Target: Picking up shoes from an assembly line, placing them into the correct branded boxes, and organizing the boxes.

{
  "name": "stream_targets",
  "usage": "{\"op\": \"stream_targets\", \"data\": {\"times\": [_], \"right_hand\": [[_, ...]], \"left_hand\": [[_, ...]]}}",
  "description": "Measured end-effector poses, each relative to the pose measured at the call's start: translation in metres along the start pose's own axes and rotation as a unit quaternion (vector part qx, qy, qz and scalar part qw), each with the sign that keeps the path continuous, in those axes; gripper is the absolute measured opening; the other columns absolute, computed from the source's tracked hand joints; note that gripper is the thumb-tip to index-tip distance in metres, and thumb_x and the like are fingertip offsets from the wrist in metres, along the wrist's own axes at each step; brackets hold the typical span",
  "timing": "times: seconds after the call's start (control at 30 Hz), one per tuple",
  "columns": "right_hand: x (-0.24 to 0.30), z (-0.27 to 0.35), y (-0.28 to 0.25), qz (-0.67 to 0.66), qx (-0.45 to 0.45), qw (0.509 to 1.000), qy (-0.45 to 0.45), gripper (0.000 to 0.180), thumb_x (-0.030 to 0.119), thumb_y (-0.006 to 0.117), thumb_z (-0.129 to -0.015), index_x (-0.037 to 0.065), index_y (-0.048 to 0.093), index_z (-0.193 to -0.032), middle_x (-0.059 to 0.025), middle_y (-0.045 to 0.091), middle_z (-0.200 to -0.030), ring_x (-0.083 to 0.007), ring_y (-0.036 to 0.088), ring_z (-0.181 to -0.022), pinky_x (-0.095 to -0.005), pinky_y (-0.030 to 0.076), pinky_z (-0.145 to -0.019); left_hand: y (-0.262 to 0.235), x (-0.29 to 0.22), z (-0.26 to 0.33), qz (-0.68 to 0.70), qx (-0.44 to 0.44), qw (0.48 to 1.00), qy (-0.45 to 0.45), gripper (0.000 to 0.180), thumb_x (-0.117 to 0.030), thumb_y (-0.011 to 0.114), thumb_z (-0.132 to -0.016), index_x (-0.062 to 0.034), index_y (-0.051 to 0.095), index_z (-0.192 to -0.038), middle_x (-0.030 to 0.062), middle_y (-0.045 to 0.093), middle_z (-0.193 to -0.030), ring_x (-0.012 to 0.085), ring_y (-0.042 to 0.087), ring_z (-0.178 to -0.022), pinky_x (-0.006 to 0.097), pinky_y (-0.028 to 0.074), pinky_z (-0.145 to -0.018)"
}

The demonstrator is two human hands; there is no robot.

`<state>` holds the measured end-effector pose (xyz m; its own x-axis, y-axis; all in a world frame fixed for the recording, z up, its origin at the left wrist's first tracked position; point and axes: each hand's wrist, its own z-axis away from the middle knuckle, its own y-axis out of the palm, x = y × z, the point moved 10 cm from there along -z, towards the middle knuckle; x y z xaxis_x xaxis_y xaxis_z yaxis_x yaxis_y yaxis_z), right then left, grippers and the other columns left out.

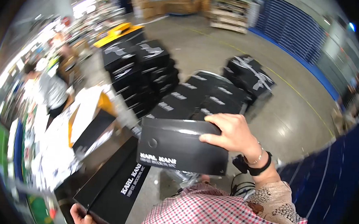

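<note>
My right hand (230, 133) grips the far right edge of a black shoebox (183, 146), thumb on its face and fingers over the edge. This box is held up in front of my checked shirt, a round mark on its left side. At the lower left, my left hand (82, 217) is closed on the near end of a second black shoebox (112, 185) with white lettering. The two boxes overlap in view; I cannot tell whether they touch. Beyond them lie several black shoeboxes (179, 96) in rows.
Stacks of black boxes (139, 69) stand at far left, another tape-marked black box (250, 75) at far right. An opened carton (91, 127) and white paper (49, 162) lie on my left, near a person (52, 91). Blue stacked panels (287, 30) line the back right.
</note>
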<state>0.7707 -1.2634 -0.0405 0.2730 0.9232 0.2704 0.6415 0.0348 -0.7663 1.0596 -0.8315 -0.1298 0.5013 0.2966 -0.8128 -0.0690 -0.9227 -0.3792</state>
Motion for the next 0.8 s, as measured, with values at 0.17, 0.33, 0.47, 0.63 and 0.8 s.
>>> {"op": "stream_targets", "data": {"times": [0.17, 0.33, 0.47, 0.63, 0.8], "right_hand": [[0.142, -0.043, 0.079, -0.192, 0.138, 0.969, -0.072, 0.039, 0.026, 0.076, -0.061, 0.001, 0.064, -0.089, -0.0129, 0.065, -0.079, -0.0266, 0.064, -0.069, -0.0318, 0.050, -0.061], [0.241, -0.073, 0.126, -0.316, 0.213, 0.914, -0.138, 0.040, 0.019, 0.075, -0.060, -0.003, 0.063, -0.091, -0.0157, 0.064, -0.076, -0.0223, 0.063, -0.067, -0.0292, 0.049, -0.062], [0.354, -0.082, 0.160, -0.392, 0.195, 0.858, -0.270, 0.040, 0.020, 0.077, -0.062, -0.002, 0.063, -0.092, -0.0151, 0.064, -0.076, -0.0225, 0.063, -0.066, -0.0290, 0.049, -0.061], [0.467, -0.083, 0.208, -0.443, 0.206, 0.805, -0.337, 0.040, 0.028, 0.075, -0.066, 0.000, 0.064, -0.093, -0.0134, 0.065, -0.077, -0.0226, 0.063, -0.064, -0.0294, 0.050, -0.059], [0.535, -0.100, 0.272, -0.503, 0.261, 0.759, -0.321, 0.043, 0.032, 0.074, -0.069, 0.000, 0.064, -0.095, -0.0152, 0.065, -0.077, -0.0232, 0.064, -0.065, -0.0303, 0.050, -0.061]], "left_hand": [[-0.132, -0.004, 0.086, -0.085, -0.209, 0.968, -0.112, 0.041, -0.001, 0.060, -0.049, -0.0018, 0.059, -0.089, 0.0031, 0.056, -0.087, 0.0157, 0.054, -0.082, 0.026, 0.043, -0.078], [-0.218, -0.021, 0.200, -0.144, -0.344, 0.918, -0.133, 0.043, -0.010, 0.075, -0.054, -0.0022, 0.058, -0.092, 0.0036, 0.057, -0.088, 0.0165, 0.054, -0.083, 0.028, 0.044, -0.078], [-0.281, -0.048, 0.285, -0.205, -0.456, 0.851, -0.162, 0.043, -0.017, 0.075, -0.061, -0.0014, 0.056, -0.097, 0.0013, 0.054, -0.091, 0.0135, 0.051, -0.085, 0.026, 0.041, -0.080], [-0.337, -0.084, 0.323, -0.311, -0.506, 0.782, -0.192, 0.042, -0.018, 0.071, -0.068, -0.0003, 0.054, -0.102, 0.0013, 0.052, -0.092, 0.0131, 0.049, -0.087, 0.025, 0.040, -0.081], [-0.393, -0.084, 0.298, -0.393, -0.549, 0.711, -0.196, 0.036, -0.012, 0.067, -0.073, 0.0017, 0.053, -0.103, 0.0019, 0.052, -0.091, 0.0134, 0.048, -0.085, 0.026, 0.040, -0.081]]}}
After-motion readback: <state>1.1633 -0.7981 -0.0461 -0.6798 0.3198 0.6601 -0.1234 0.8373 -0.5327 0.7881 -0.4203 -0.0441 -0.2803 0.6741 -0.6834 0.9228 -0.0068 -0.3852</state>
